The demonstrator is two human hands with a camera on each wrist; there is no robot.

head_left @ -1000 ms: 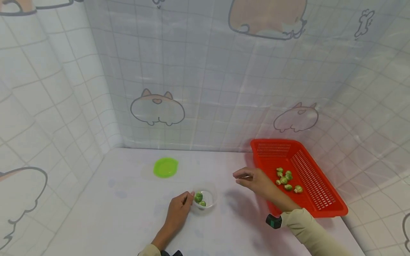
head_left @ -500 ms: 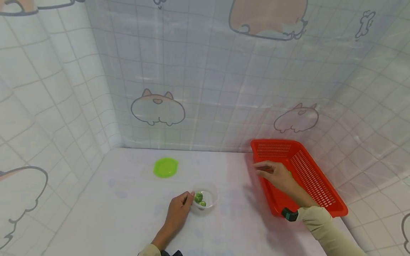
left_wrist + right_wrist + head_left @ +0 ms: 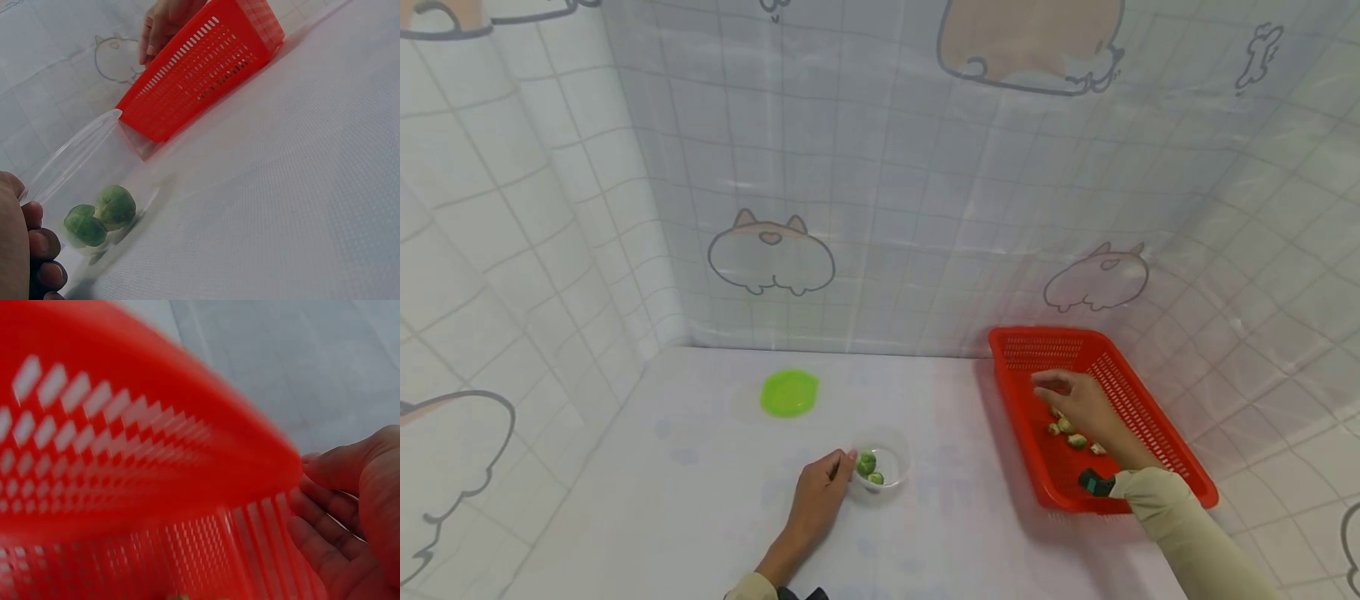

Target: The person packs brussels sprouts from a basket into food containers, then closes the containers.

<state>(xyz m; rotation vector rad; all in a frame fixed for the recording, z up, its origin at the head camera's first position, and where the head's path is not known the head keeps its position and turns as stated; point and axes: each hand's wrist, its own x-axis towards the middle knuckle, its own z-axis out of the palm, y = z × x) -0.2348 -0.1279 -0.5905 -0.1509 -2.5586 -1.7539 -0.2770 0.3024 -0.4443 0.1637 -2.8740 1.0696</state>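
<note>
My left hand point(image 3: 818, 496) grips the near-left side of a clear round plastic container point(image 3: 892, 463) on the table. Two green Brussels sprouts point(image 3: 115, 207) lie inside it, touching each other. Over the red plastic basket point(image 3: 1028, 467) at the right is my right hand point(image 3: 1081, 407), with its fingers extended, thumb apart, and nothing held. Several paler Brussels sprouts point(image 3: 1077, 441) lie on the basket floor, partly hidden below that hand and forearm. In the right wrist view the fingers point(image 3: 319, 540) appear loosely spread near the basket's slotted wall.
A bright green lid point(image 3: 789, 393) lies flat on the white table point(image 3: 700, 467), behind and left of the container. A white curtain point(image 3: 887, 275) with grid lines and cartoon animals encloses the table at the back and both sides.
My right hand has moved right, from above the table between container and basket to over the basket's inside. The left hand and the container have stayed in place.
</note>
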